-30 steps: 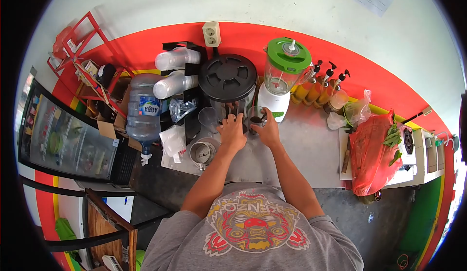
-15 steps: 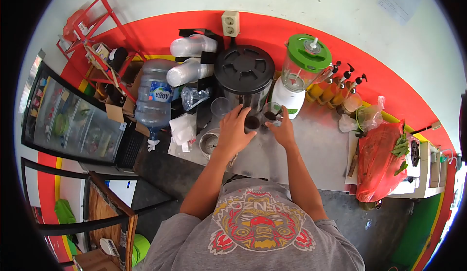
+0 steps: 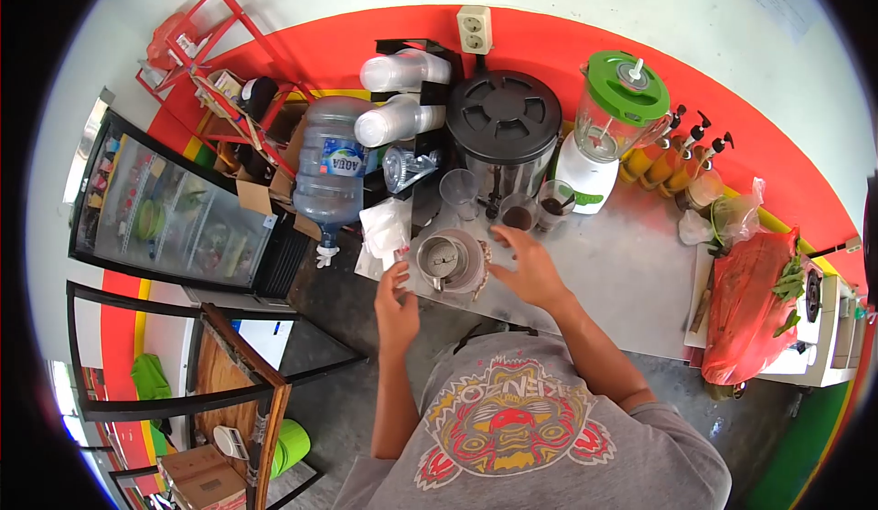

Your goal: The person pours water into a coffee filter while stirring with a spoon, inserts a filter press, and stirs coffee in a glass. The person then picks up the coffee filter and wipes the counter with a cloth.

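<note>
My left hand (image 3: 397, 301) is held at the counter's front edge, left of a round metal container (image 3: 443, 261), fingers apart and nothing seen in them. On the container's other side is my right hand (image 3: 523, 268), its fingers spread and empty. Behind it stand a cup with dark contents (image 3: 519, 213) and a clear cup with dark contents and a spoon (image 3: 554, 204). An empty clear cup (image 3: 459, 190) is behind the metal container. White plastic bags (image 3: 386, 226) lie to the left.
A lidded steel dispenser (image 3: 505, 126), a green-lidded blender (image 3: 604, 135) and pump bottles (image 3: 677, 158) line the wall. Left are a water jug (image 3: 331, 167) and stacked cups (image 3: 402, 118). A red bag (image 3: 745, 304) lies at the right.
My hands have left the two cups with dark contents. They have moved toward the front and left, to either side of the metal container. The view has shifted.
</note>
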A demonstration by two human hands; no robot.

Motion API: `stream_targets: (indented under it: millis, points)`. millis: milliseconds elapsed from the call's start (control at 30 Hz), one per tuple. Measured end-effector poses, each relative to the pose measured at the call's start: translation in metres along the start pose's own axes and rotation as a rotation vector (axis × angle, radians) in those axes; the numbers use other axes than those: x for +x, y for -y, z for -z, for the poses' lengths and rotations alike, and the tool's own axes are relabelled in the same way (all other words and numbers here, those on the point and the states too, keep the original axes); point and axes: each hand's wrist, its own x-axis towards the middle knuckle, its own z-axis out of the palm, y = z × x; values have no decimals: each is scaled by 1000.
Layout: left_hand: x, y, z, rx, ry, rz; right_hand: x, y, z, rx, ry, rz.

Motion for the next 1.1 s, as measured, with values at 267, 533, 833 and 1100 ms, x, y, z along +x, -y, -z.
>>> stream_targets:
  millis: [267, 533, 833, 1100]
  points:
    - [2, 39, -49, -243, 216, 33, 34, -7, -55, -85, 255, 192]
    - [11, 54, -65, -343, 241, 42, 25, -11, -79, -146, 196, 68]
    - [10, 61, -87, 21, 48, 3, 19, -12, -67, -176, 157, 40]
    - [14, 54, -73, -67, 114, -13, 37, -16, -58, -97, 210, 137]
